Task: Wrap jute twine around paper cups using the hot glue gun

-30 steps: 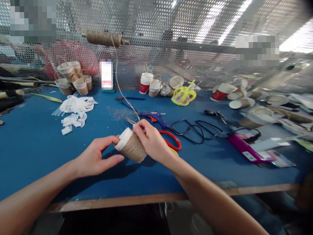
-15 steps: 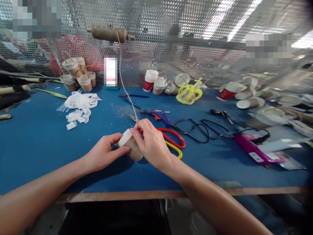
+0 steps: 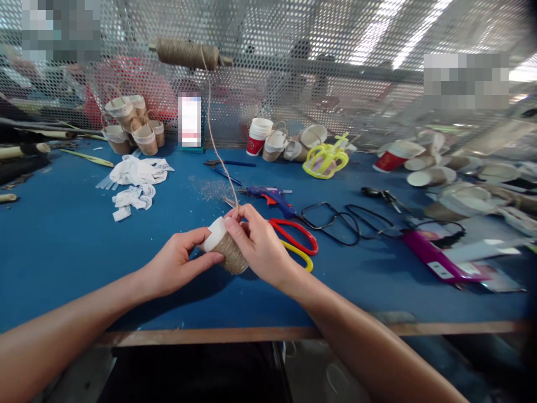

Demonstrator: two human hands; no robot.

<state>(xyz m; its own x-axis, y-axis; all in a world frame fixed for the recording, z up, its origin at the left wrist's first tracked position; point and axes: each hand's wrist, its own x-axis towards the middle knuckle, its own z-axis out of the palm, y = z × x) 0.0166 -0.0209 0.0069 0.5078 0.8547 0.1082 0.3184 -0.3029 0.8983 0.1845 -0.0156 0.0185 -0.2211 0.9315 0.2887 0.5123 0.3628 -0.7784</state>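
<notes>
A paper cup [image 3: 232, 255] wrapped in brown twine, with a white band bare at one end, lies tilted between my hands above the blue table. My left hand [image 3: 178, 260] is closed on its left side, thumb below and fingers at the white end. My right hand [image 3: 262, 240] presses against the cup's right side and pinches the twine [image 3: 218, 155] at the top. From there the twine runs up to a spool [image 3: 187, 55] on a rod at the mesh panel. Scissors with red and yellow handles [image 3: 298, 236] lie partly under my right hand.
Behind the hands lie a blue glue gun [image 3: 272, 197] with a looping black cord and pliers [image 3: 230, 165]. White scraps [image 3: 140, 170] and twine-covered cups [image 3: 145, 139] are left. A yellow crown-shaped piece [image 3: 325, 159], red-and-white cups [image 3: 259, 137] and a purple power strip [image 3: 440, 260] are right.
The cup has turned slightly between my hands, showing more of its twine-covered side. My right fingers and the twine's lower end have shifted a little to the right.
</notes>
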